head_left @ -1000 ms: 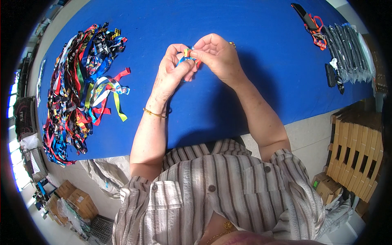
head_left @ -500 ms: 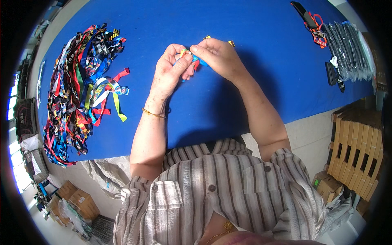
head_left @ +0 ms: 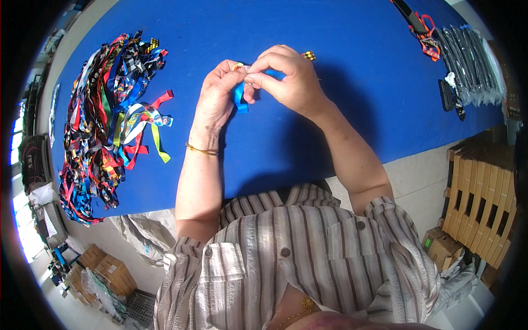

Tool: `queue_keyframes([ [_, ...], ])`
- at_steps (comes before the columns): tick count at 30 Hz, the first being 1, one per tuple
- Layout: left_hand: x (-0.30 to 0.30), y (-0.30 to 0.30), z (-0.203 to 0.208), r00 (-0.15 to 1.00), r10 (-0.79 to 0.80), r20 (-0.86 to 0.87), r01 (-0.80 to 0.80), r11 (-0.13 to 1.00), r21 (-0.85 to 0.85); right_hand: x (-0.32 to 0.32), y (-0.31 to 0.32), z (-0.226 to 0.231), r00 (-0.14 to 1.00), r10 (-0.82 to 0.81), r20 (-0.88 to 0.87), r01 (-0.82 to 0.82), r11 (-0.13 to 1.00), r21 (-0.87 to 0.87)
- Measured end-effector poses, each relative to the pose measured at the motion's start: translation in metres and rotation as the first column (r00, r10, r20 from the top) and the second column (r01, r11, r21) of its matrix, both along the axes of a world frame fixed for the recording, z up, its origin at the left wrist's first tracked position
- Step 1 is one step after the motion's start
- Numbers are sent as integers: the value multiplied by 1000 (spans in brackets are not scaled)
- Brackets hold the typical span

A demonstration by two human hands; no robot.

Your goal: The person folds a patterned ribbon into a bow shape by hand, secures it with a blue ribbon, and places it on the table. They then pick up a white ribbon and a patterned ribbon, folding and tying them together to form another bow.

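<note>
My left hand is closed on a bright blue ribbon, whose free end hangs below the fingers. A pale and yellowish bit shows at its fingertips. Thumb and index finger of my right hand pinch together right against the left fingertips, at the same ribbon. Another patch of bright blue shows under the right fingers. The exact spot being pinched is hidden by the fingers. Both hands are raised over the blue-covered table. Just past the right knuckles lies a small yellow-and-black patterned piece.
A long heap of multicoloured printed ribbons covers the table's left side, loose ends pointing right. At the far right are orange-handled scissors, a row of dark plastic-wrapped packs and a black clip-like item. Cardboard boxes stand on the floor.
The blue ribbon's end now hangs lower from my left hand, and the red bit is out of sight. My left hand shifted slightly left; the right fingers turned toward it.
</note>
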State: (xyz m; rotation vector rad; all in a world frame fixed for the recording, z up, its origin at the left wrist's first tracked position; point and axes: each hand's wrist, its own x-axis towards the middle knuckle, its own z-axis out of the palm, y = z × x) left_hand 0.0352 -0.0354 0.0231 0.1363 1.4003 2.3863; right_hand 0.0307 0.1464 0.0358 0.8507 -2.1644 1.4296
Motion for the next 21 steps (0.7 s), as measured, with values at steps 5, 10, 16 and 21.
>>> queue_keyframes([
  [5,-6,-11,-7,1000,-19,17,16,990,138,-1,-1,-2,1000,24,-5,-24,999,24],
  [10,-7,-15,-13,998,-57,-32,60,989,137,2,1,-4,971,146,192,-136,989,-65],
  [16,-3,-9,-6,998,-40,-44,41,999,17,0,8,0,924,237,299,-231,971,-58],
  [21,-6,-10,-9,990,-80,-118,83,996,22,-1,9,-3,927,167,335,-154,986,-65],
])
